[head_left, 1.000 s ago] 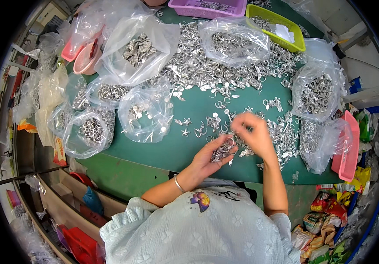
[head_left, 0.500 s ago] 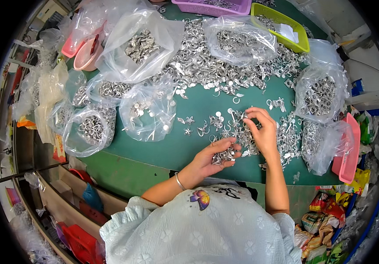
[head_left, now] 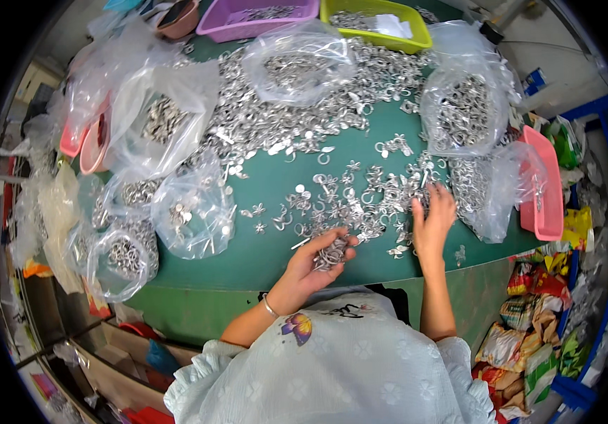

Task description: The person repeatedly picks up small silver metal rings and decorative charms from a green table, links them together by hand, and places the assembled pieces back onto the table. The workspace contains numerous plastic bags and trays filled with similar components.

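Note:
My left hand [head_left: 302, 271] is cupped, its fingers curled around a handful of small silver metal rings [head_left: 329, 254] near the table's front edge. To its right, my right hand [head_left: 434, 225] reaches down with thumb and fingers apart at the right side of a loose spread of silver pieces [head_left: 350, 205]. Its fingertips touch the pieces there; none can be seen held. Rings, flower shapes and round discs make up the spread. Behind it a large heap of similar silver pieces [head_left: 247, 116] covers the back of the green table [head_left: 261, 177].
Clear plastic bags of silver parts stand at left [head_left: 194, 212], at the back [head_left: 300, 67] and at right [head_left: 463, 113]. A pink tray [head_left: 547, 212] sits at the right edge. Purple [head_left: 258, 28] and lime-green [head_left: 417, 39] trays are at the far side. Colourful packets [head_left: 523, 318] lie below right.
The view has swung to the right. My right hand has moved from the middle of the loose pieces to their right side, its fingers now lowered. My left hand still cradles its handful.

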Motion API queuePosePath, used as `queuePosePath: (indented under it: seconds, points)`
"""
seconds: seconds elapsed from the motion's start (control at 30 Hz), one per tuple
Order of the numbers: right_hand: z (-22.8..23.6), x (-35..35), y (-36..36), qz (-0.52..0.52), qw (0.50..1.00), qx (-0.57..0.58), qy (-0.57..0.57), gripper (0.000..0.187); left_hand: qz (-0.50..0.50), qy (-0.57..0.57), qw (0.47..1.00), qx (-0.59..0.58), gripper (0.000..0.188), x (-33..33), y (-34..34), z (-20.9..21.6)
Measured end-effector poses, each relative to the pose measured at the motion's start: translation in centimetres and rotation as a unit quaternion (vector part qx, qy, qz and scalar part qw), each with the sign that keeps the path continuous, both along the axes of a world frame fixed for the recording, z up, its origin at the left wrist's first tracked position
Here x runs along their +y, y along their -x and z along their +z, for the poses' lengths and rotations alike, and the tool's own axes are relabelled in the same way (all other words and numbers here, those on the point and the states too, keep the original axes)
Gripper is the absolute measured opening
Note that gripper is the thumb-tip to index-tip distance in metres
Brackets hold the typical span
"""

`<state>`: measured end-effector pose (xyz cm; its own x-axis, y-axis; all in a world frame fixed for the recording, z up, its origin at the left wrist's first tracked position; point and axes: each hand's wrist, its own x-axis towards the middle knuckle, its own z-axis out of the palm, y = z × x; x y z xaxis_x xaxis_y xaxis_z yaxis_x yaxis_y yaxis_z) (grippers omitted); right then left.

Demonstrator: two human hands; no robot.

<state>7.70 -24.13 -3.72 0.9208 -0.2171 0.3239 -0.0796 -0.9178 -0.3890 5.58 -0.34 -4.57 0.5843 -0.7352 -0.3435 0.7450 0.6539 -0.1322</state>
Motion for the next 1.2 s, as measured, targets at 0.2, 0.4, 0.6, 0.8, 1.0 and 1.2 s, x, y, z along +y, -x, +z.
queuePosePath:
  seconds: [0.2, 0.4, 0.6, 0.8, 1.0, 1.2]
  points:
    - [-0.9, 5.5, 0.8, 0.062, 0.998, 0.021, -0.001, 0.059, -0.007, 0.003, 1.0, 0.006, 0.023, -1.2, 0.7, 0.3]
    - [-0.2, 7.6, -0.2, 0.272, 0.961, -0.01, -0.054, 0.039, 0.007, -0.003, 1.0, 0.023, 0.017, -1.4, 1.1, 0.4]
    - [0.2, 1.4, -0.8, 0.123, 0.98, -0.128, -0.089, 0.017, -0.05, -0.11, 0.992, 0.024, 0.018, -1.6, 0.4, 2.0]
    - [1.1, -2.6, -2.4, -0.007, 0.991, -0.119, 0.057, 0.008, -0.107, -0.073, 0.991, -0.03, 0.025, -3.3, 0.4, 1.0]
    - [4.6, 1.2, 0.7, 0.191, 0.971, -0.106, -0.097, 0.012, -0.061, -0.086, 0.994, -0.021, 0.044, -5.1, -1.3, 2.7]
    - [3.7, -0.3, 0.9, 0.154, 0.971, -0.063, -0.169, 0.017, -0.088, -0.085, 0.989, -0.089, 0.038, -4.9, -1.5, 2.2]
